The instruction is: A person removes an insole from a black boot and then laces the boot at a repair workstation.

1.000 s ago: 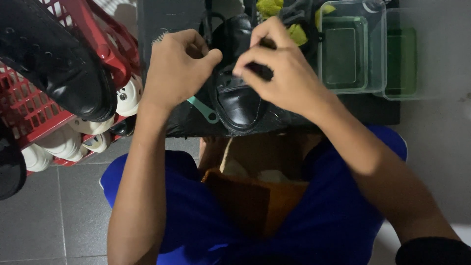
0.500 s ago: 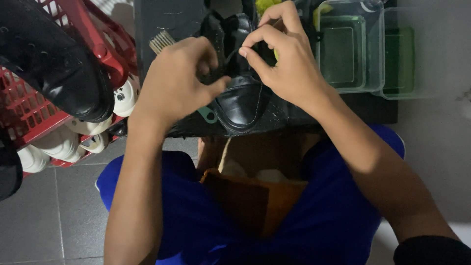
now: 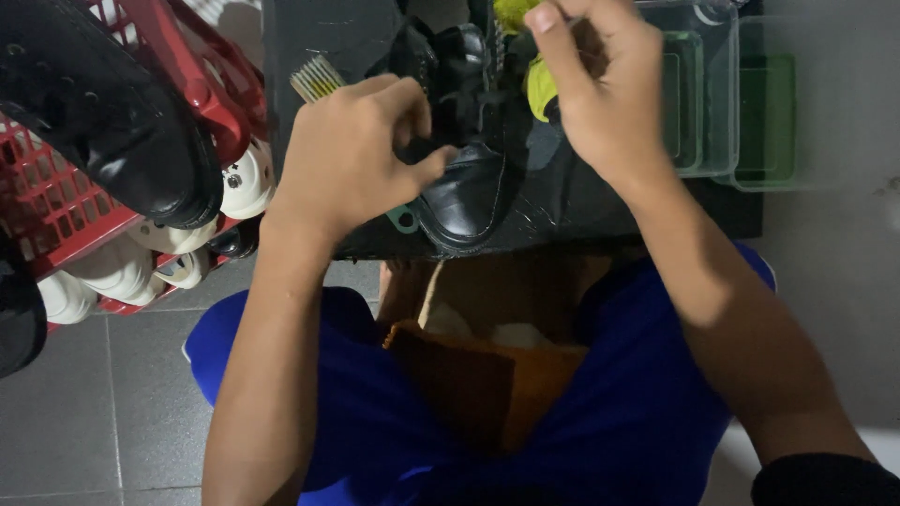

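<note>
A shiny black lace-up shoe (image 3: 469, 187) stands on a black surface (image 3: 581, 211) in front of me, its toe pointing towards me. My left hand (image 3: 356, 155) pinches the shoe's side near the laces, fingers closed on it. My right hand (image 3: 600, 84) is raised above and to the right of the shoe, fingers closed as if pulling a lace; the lace itself is hard to make out. A yellow cloth (image 3: 539, 84) lies just behind the shoe, partly hidden by my right hand.
A red plastic basket (image 3: 56, 201) at left holds black shoes (image 3: 103, 122) and white round containers (image 3: 244, 183). A small brush (image 3: 317, 79) lies on the black surface. Clear tubs with green lids (image 3: 741, 103) stand at right. An orange cloth (image 3: 487, 375) rests on my blue-clad lap.
My right hand has lifted up and away from the shoe's laces towards the far right. My left hand has slid down along the shoe's side.
</note>
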